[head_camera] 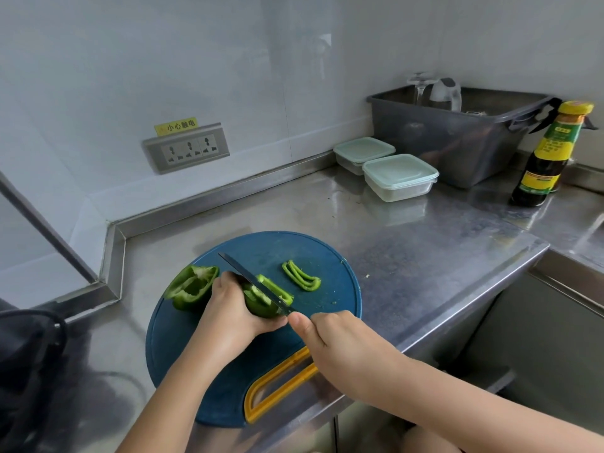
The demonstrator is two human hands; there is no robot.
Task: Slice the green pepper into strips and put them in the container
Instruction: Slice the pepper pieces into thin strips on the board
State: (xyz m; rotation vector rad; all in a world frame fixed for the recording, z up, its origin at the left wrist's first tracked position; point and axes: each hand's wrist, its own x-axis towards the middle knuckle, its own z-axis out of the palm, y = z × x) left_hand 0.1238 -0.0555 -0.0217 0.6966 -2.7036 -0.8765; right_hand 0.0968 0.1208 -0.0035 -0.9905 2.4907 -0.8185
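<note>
Stainless worktop (425, 250), blue cutting board (327, 256): left hand (235, 308) curls round the pepper half (261, 310), right hand (327, 335) grips the knife (248, 277) mid-slice. Skin looks slippery, flesh crisp; best pinned behind the blade. Cut strips (300, 276) lie beside it, lidded containers (400, 176) well apart.

On a round blue cutting board (268, 250) at the counter (408, 243) edge, the left hand (235, 317) grips a pepper piece (264, 304) while the right hand (330, 335) holds a knife (251, 281), its blade lying across that piece. Cut strips (300, 276) lie on the board just right of the blade, and a hollow pepper half (191, 287) sits left of the left hand. Two lidded containers (400, 176) stand side by side near the back wall, beside a grey bin (457, 138) and a dark sauce bottle (549, 155)
</note>
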